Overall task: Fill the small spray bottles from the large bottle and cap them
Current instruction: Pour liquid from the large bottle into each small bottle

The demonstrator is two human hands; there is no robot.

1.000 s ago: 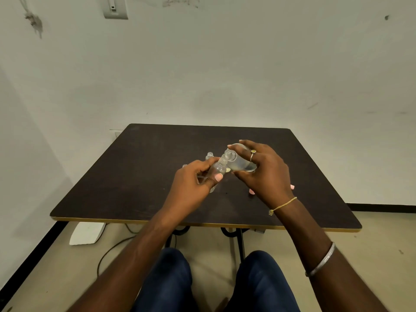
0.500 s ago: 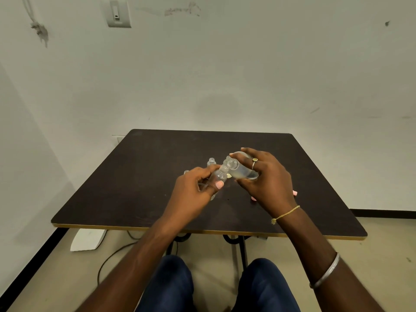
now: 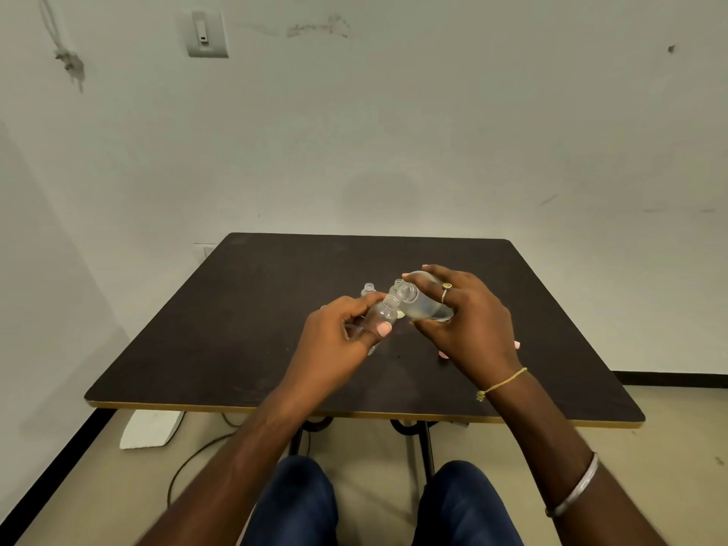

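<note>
A small clear plastic spray bottle (image 3: 381, 315) is gripped, tilted, in the curled fingers (image 3: 380, 330) of the left hand (image 3: 338, 340). A larger clear plastic bottle (image 3: 423, 305) is gripped, tipped over, by the right hand (image 3: 468, 329), mouth at the small one's neck. Both are held above the centre of the dark square table (image 3: 236, 329); another small clear bottle (image 3: 368, 287) is seen standing on it, just behind.

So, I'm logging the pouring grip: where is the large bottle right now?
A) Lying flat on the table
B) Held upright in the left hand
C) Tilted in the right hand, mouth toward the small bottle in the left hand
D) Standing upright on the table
C: the right hand grips the tilted large bottle, its mouth at the small bottle held by the left hand.
</note>
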